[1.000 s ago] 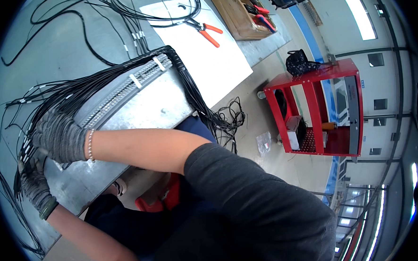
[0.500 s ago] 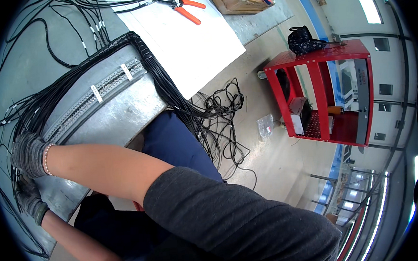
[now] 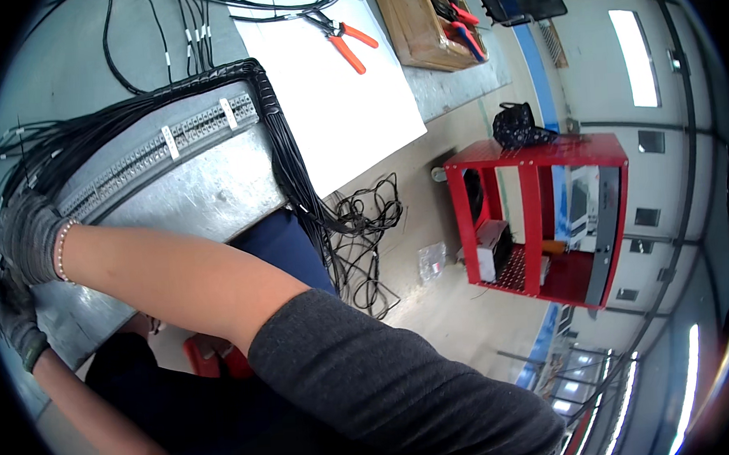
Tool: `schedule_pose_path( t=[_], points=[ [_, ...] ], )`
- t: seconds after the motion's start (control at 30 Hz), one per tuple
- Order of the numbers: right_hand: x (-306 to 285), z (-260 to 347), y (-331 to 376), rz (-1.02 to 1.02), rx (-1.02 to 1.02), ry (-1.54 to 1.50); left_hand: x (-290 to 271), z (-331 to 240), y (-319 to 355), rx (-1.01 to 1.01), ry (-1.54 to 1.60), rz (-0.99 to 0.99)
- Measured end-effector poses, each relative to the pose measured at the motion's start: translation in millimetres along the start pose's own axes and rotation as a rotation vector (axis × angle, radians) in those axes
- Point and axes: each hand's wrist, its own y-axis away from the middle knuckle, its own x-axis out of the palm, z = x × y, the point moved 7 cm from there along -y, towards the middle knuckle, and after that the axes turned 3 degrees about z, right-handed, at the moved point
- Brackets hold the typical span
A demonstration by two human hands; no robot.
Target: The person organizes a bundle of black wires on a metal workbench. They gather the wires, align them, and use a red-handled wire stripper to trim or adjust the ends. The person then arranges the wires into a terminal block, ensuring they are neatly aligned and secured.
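Note:
A thick bundle of black cables (image 3: 140,105) runs along the grey metal table, bends at a taped corner and drops over the near edge. Inside that bend lies a long terminal strip (image 3: 135,167) on a metal rail, with white markers across it. At the far left, my right hand (image 3: 29,241), in a grey knit glove, is closed around the bundle's left end. Just below it my left hand (image 3: 19,321), gloved too, is closed at the same cables. Fingertips of both are partly hidden by the cables and the dark picture rim.
Orange-handled wire strippers (image 3: 345,44) rest on a white sheet (image 3: 351,129). Beyond stands a wooden box (image 3: 412,31) of tools. Tangled cables (image 3: 368,219) hang to the floor near a clear plastic bag (image 3: 432,262). A red cart (image 3: 533,219) carries a dark patterned bag (image 3: 520,126).
The view has shifted, so the table and cart sit differently in the picture. Both hands remain together at the bundle's left end, now nearer the picture's left rim.

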Motion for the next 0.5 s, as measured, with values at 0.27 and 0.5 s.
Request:
schedule_pose_path(
  t=[0.27, 0.5],
  points=[
    [3.0, -3.4, 3.7, 0.065, 0.026, -0.032, -29.7, -6.6, -30.6, 0.109, -0.328, 0.096],
    [-0.7, -2.0, 0.9, 0.012, 0.009, -0.06, -30.5, -42.3, -65.4, 0.775, -1.431, 0.361]
  ],
)
